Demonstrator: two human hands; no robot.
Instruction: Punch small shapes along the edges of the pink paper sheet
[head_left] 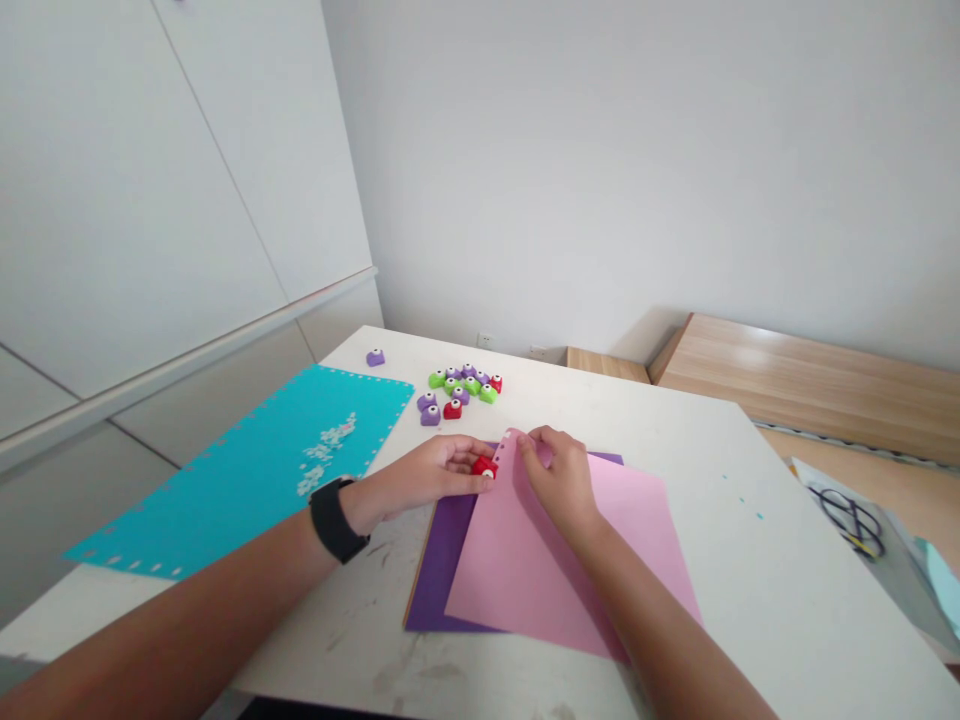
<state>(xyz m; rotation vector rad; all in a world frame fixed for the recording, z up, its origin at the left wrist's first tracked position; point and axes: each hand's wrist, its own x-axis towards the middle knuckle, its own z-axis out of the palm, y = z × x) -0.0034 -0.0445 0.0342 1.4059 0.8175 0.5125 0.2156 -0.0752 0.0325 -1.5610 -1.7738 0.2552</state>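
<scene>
A small red craft punch (485,467) sits in my left hand (457,466), its fingers and thumb closed around it at the left edge of a pink paper sheet (570,560). My right hand (559,475) pinches the top of that sheet, where the paper curls up. Several small punched holes show along the edge between my hands. Beneath the pink sheet lies purple paper (442,570), sticking out at the left and the back. Whether the punch's slot is around the paper edge I cannot tell.
Several green, purple and red punches (469,384) cluster behind my hands; one purple punch (375,357) stands apart. Left lies a blue sheet (247,480) with punched edges and small white cut-outs (326,450). Blue scraps (760,516) dot the right side of the white table (675,420).
</scene>
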